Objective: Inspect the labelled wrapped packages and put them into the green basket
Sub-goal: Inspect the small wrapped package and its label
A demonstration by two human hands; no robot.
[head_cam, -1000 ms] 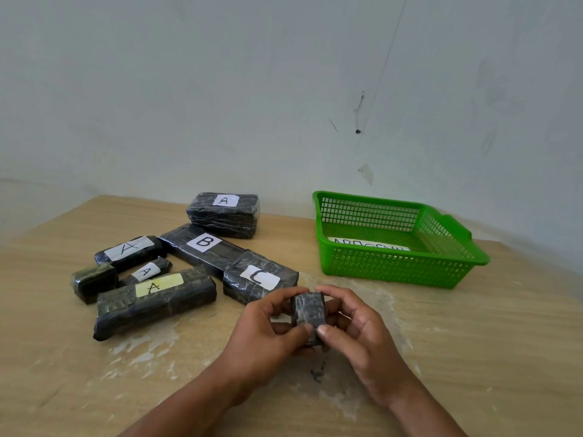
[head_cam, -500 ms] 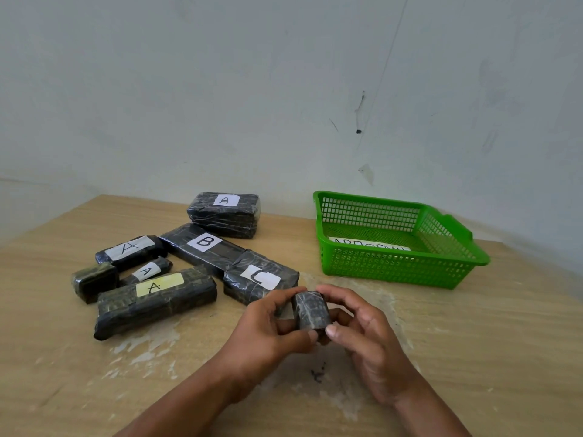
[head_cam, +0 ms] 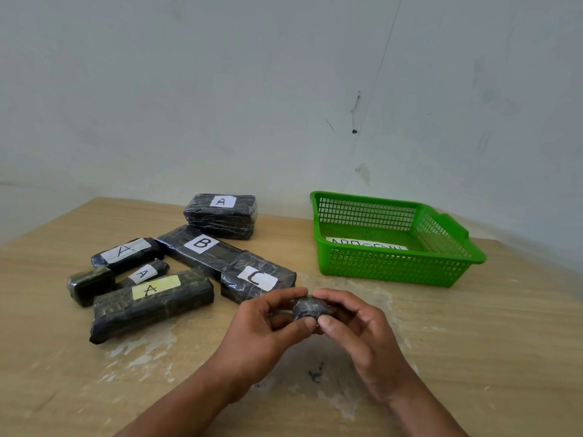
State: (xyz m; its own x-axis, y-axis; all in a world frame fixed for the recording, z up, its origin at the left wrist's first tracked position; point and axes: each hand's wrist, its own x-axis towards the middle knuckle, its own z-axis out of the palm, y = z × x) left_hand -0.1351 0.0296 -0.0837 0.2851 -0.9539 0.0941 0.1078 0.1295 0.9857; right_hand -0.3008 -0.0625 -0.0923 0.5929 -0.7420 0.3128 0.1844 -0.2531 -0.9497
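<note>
Turning since the earlier frame, the small wrapped package (head_cam: 306, 307) is now lying flatter between the fingertips, where half a second ago it was standing more upright. Both hands are staying in the lower middle of the frame. The left hand (head_cam: 262, 332) is pinching the package's left side with thumb and curled fingers. The right hand (head_cam: 359, 332) is gripping its right side the same way, and the two thumbs are nearly meeting at its near edge. The package is being held over the wooden table (head_cam: 473, 357), well apart from the green basket (head_cam: 394, 271). That basket is sitting at the middle right of the frame, with a lettered white paper (head_cam: 366, 246) lying on its floor.

Seven more dark packages are lying at the middle left. The thick A package (head_cam: 220, 217) is sitting nearest the wall. The long B package (head_cam: 202, 250) is running diagonally below it, and the C package (head_cam: 258, 280) is touching its lower end. Further left are lying the white-labelled A package (head_cam: 126, 252), the small A package (head_cam: 143, 274), the yellow-labelled A package (head_cam: 151, 305) and the unlabelled package (head_cam: 90, 283).
</note>
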